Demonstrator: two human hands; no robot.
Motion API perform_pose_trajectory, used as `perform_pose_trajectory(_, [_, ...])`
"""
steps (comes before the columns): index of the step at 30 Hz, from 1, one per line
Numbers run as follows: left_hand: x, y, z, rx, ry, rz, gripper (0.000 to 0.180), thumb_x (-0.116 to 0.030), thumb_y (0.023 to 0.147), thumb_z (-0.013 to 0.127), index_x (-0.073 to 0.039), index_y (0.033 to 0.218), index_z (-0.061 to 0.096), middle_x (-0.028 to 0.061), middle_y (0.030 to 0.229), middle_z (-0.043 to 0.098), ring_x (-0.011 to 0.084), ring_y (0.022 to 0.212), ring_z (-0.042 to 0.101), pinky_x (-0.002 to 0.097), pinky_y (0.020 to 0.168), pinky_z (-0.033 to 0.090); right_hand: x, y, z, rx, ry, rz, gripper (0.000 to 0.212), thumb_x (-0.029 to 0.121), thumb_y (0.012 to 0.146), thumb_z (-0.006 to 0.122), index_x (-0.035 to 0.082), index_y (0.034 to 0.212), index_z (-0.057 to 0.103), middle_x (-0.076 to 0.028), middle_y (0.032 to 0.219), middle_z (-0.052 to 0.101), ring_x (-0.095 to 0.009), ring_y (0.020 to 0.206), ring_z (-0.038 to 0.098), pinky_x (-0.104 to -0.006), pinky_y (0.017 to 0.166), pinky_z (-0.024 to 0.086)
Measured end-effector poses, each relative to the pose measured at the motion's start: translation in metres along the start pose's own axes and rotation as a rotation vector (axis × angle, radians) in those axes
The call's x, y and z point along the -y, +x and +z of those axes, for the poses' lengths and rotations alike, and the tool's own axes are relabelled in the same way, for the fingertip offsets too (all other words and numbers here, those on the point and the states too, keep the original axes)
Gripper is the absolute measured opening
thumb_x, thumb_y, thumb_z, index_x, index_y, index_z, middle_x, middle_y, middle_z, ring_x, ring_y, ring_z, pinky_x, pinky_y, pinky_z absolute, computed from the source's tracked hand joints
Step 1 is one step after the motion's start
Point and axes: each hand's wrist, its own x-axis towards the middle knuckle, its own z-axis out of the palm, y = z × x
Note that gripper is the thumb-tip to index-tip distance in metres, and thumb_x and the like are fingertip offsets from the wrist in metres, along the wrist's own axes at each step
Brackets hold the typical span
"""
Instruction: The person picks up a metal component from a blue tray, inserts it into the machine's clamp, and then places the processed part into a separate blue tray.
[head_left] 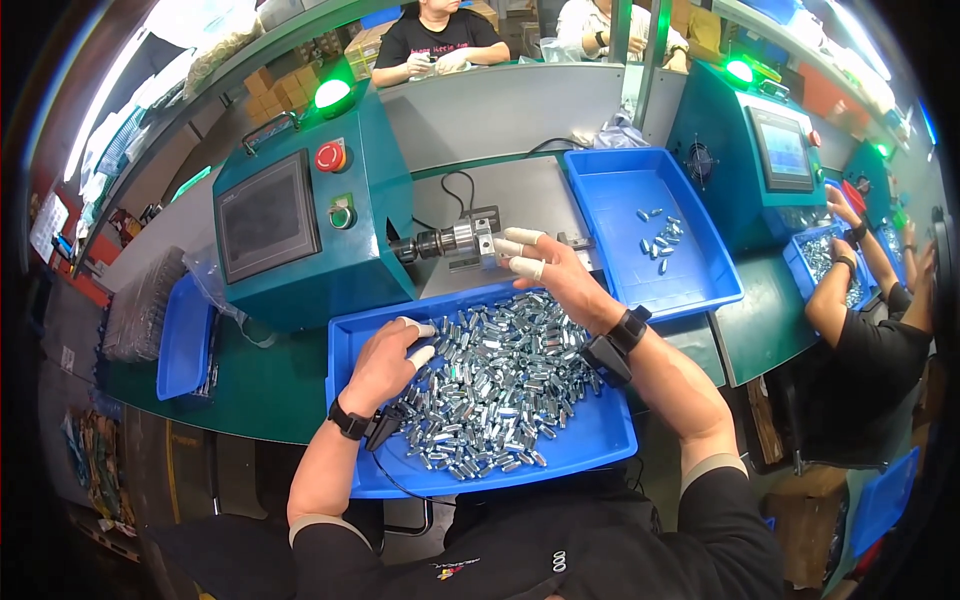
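My right hand [562,275], with pale finger cots on its fingertips, reaches to the metal clamping fixture [485,243] at the end of the machine's spindle. Its fingers are stretched out and apart, and no part shows between them. At the left side of a large blue tray [600,440], my left hand [385,362] rests over the edge of a heap of small shiny metal sleeves [500,390]. The thumb and fingers of that hand are spread apart, also wearing cots, and I see nothing held in them.
A teal machine [310,225] with a dark screen, red button and green lamp stands behind my left hand. Right of the fixture, another blue tray [690,285] holds several sleeves. A smaller blue bin [183,340] sits at the left. Co-workers sit opposite and at the right.
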Motion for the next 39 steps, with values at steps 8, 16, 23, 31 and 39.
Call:
perform_pose_trajectory(8, [0.005, -0.004, 0.001, 0.016, -0.001, 0.026, 0.03, -0.012, 0.093, 0.079, -0.003, 0.122, 0.075, 0.0155, 0.119, 0.073, 0.0386, 0.115, 0.066, 0.045, 0.1, 0.053, -0.003, 0.013, -0.013, -0.258, -0.128, -0.016, 0.068, 0.029, 0.103, 0.072, 0.001, 0.159, 0.047, -0.016, 0.14, 0.069, -0.023, 0.124, 0.069, -0.0374, 0.096, 0.056])
perform_pose_trajectory(16, [0.005, -0.007, -0.002, 0.023, -0.006, 0.005, 0.03, -0.013, 0.092, 0.079, -0.003, 0.121, 0.075, 0.0158, 0.118, 0.073, 0.039, 0.114, 0.066, 0.0453, 0.1, 0.054, 0.015, 0.051, 0.0, -0.423, -0.991, -0.151, 0.065, 0.035, 0.097, 0.076, -0.004, 0.146, 0.059, -0.022, 0.102, 0.079, -0.035, 0.1, 0.077, -0.0441, 0.087, 0.059])
perform_pose_trajectory(23, [0.01, -0.005, 0.002, -0.014, 0.01, 0.072, 0.027, -0.014, 0.092, 0.079, -0.004, 0.118, 0.077, 0.0128, 0.116, 0.073, 0.037, 0.111, 0.067, 0.0453, 0.097, 0.054, 0.025, 0.063, 0.009, -0.388, -1.304, -0.147, 0.052, 0.036, 0.091, 0.078, -0.004, 0.123, 0.068, -0.025, 0.1, 0.077, -0.041, 0.099, 0.075, -0.0515, 0.088, 0.059])
perform_pose_trajectory(31, [0.008, -0.015, 0.006, 0.023, -0.016, 0.029, 0.03, -0.013, 0.092, 0.079, -0.004, 0.12, 0.075, 0.0156, 0.119, 0.073, 0.0383, 0.116, 0.067, 0.0446, 0.101, 0.054, 0.026, 0.042, -0.012, -0.502, -1.307, -0.211, 0.044, 0.034, 0.091, 0.076, 0.001, 0.118, 0.068, -0.022, 0.102, 0.078, -0.042, 0.097, 0.075, -0.0533, 0.086, 0.059])
perform_pose_trajectory(39, [0.025, 0.0, 0.0, -0.033, -0.038, 0.135, 0.027, -0.01, 0.089, 0.079, -0.004, 0.114, 0.074, 0.0159, 0.116, 0.072, 0.0392, 0.113, 0.067, 0.0452, 0.099, 0.054, 0.014, -0.012, -0.134, -0.843, -1.273, -0.421, 0.055, 0.026, 0.095, 0.083, 0.004, 0.143, 0.067, -0.018, 0.131, 0.075, -0.031, 0.117, 0.073, -0.0401, 0.098, 0.058])
